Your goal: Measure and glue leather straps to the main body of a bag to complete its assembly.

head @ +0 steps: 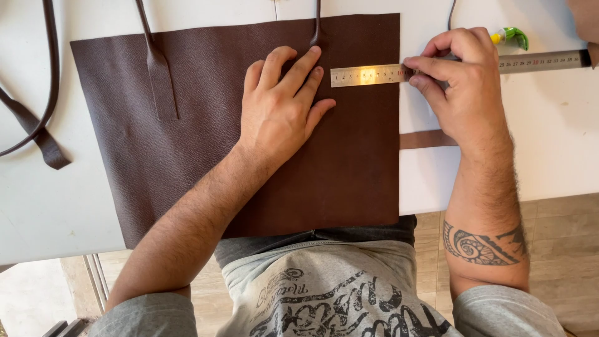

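The left hand [281, 106] lies flat, fingers spread, pressing a brown leather sheet [206, 143] that overhangs the white table's [561, 143] near edge. The right hand [462, 81] pinches a metal ruler [368, 75] laid across the sheet's right edge, near its far corner.

A white table [50, 212] stands over a beige tiled floor [561, 249]; light is soft.

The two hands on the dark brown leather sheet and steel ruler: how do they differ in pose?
The left hand lies flat, fingers spread, pressing the dark brown leather sheet; the right hand is curled, pinching the steel ruler. The left rests over the sheet; the right sits past its right edge, above the white table. Both are bare.
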